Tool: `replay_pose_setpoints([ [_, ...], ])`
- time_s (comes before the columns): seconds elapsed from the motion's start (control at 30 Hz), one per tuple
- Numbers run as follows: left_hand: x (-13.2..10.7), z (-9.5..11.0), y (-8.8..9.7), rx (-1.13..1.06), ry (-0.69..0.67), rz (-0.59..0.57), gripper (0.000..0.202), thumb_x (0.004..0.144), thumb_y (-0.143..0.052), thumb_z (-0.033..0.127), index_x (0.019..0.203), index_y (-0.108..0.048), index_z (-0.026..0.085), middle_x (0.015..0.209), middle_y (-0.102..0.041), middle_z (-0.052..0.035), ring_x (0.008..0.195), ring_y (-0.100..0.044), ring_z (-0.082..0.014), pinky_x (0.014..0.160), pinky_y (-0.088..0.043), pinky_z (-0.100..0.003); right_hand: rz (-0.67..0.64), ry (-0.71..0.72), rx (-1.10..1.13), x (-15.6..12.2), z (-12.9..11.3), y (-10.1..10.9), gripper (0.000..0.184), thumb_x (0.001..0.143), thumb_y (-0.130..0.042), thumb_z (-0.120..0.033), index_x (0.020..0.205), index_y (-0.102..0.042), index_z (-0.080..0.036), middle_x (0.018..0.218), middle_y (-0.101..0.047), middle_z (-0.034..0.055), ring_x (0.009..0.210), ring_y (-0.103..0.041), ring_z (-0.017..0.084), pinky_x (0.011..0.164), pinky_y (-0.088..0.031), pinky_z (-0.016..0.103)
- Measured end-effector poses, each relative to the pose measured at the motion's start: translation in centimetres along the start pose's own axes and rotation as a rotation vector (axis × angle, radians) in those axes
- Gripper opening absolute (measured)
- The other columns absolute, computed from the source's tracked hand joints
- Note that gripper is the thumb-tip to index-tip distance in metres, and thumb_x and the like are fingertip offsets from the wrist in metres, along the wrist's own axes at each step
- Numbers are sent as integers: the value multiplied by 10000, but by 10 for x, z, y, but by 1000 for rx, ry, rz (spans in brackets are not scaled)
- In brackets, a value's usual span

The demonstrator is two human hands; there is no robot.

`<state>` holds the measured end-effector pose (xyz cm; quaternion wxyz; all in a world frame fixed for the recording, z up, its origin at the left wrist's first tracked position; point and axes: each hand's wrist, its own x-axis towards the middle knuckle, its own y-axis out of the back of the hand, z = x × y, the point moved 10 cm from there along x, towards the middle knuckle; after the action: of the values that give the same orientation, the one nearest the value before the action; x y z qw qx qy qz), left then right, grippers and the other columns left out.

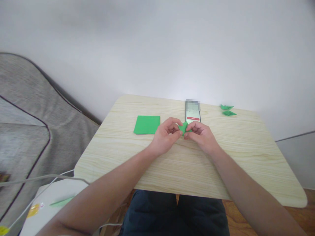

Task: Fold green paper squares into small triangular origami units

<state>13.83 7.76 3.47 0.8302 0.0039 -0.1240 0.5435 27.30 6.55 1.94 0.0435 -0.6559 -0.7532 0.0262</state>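
Between my two hands is a small folded piece of green paper (pixel 183 127), held above the middle of the table. My left hand (pixel 166 135) pinches its left side with thumb and fingertips. On the other side, my right hand (pixel 201 134) grips the right edge the same way. The fingers cover part of the paper, so its full folded shape is hidden. Left of my left hand lies a stack of green paper squares (pixel 147 125). Just beyond the hands rests a phone (pixel 193 113), its lower end close to the fingers.
Two folded green paper boats (pixel 226 107) sit at the back right of the pale wooden table (pixel 118 141), against the white wall. A grey sofa (pixel 61 131) stands to the left. Lower left, white cables (pixel 54 176) cross a white surface bearing another green piece (pixel 61 202).
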Motion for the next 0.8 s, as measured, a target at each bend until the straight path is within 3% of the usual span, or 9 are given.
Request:
replay_pose_setpoints([
  [0.17, -2, 6, 1, 149, -66, 6, 141, 801, -718, 151, 940, -721, 179, 818, -684, -16, 778, -609, -142, 750, -445, -288, -46, -123, 187, 0, 11, -3, 180, 737, -837, -192, 842, -691, -200, 792, -722, -10, 656, -664, 127, 666, -537, 275],
  [0.3, -4, 18, 6, 318, -149, 68, 100, 838, -744, 221, 934, -768, 201, 744, -611, -1, 707, -518, -129, 691, -407, -288, -70, -194, 270, -3, 14, -7, 151, 766, -812, -225, 863, -700, -195, 748, -711, -1, 647, -651, 137, 648, -544, 285],
  [0.43, -4, 26, 10, 388, -192, 125, 59, 851, -746, 252, 889, -769, 214, 679, -488, 21, 667, -440, -125, 648, -372, -281, -31, -115, 93, -2, 7, 0, 130, 847, -771, -315, 907, -725, -210, 544, -594, -46, 481, -503, 108, 478, -394, 240],
  [0.53, -3, 27, 11, 415, -182, 143, 53, 847, -739, 241, 822, -744, 193, 666, -475, 25, 663, -434, -124, 645, -359, -285, 49, -9, -98, -3, -2, 9, 172, 849, -781, -379, 866, -752, -210, 485, -480, -68, 446, -385, 89, 449, -281, 246],
  [0.8, -3, 22, 8, 480, -163, 116, 40, 824, -698, 166, 790, -716, 177, 686, -488, 26, 674, -452, -122, 646, -360, -287, 118, 117, -372, -8, -12, 8, 169, 847, -771, -382, 852, -769, -213, 562, -540, -38, 525, -414, 115, 510, -312, 279],
])
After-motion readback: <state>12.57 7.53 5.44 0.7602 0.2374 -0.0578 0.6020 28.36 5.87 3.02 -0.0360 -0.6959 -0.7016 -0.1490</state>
